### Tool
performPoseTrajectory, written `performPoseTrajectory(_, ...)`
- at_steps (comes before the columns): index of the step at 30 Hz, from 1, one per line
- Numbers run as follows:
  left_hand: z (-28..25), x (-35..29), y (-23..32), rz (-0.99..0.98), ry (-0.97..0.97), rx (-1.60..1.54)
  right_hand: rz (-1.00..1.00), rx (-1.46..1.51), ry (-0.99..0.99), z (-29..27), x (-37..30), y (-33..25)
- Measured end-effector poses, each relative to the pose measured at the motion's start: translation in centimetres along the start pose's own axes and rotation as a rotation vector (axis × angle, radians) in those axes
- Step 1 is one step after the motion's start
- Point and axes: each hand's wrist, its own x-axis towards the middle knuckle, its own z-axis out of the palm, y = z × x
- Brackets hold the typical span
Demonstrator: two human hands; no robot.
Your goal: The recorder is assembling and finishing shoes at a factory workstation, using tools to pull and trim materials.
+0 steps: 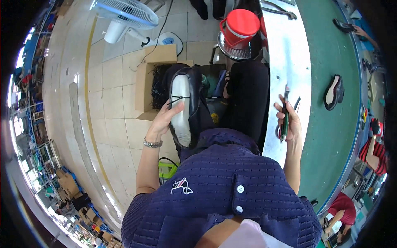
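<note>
Room is bounded rightward by the edge of a metal bench, leftward by a cardboard carton; ahead, the way is obstructed by a red bucket. A black shoe is gripped over the left thigh by the left hand; a green tool, by the curled right hand.

Tiled floor holding a cardboard box at ten o'clock and a fan at eleven; metal bench with pliers at one; green worktop, black shoe between two and three.
</note>
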Motion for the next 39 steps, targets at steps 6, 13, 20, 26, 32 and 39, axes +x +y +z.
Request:
performPoseTrajectory(6,4.0,2.4,2.4,0.014,-0.065,0.021,0.061,-0.589,-0.093,8.7,-0.3,0.4)
performPoseTrajectory(13,4.8,4.1,0.4,0.222,0.013,0.296,0.257,-0.726,-0.403,18.1,0.6,0.7)
performPoseTrajectory(20,4.7,6.1,2.9,0.689,0.324,0.373,0.410,-0.909,-0.435,21.3,3.3,1.4)
performPoseTrajectory(26,5.3,6.1,3.2,0.868,0.506,0.585,0.428,-1.018,-0.355,23.6,3.1,1.1)
performPoseTrajectory(32,5.1,6.7,2.1,0.915,0.570,0.610,0.146,-1.396,-0.379,22.4,2.5,3.1)
performPoseTrajectory(39,4.4,6.0,1.8,0.963,0.486,0.650,-0.167,-1.655,-0.397,20.5,2.2,3.9)
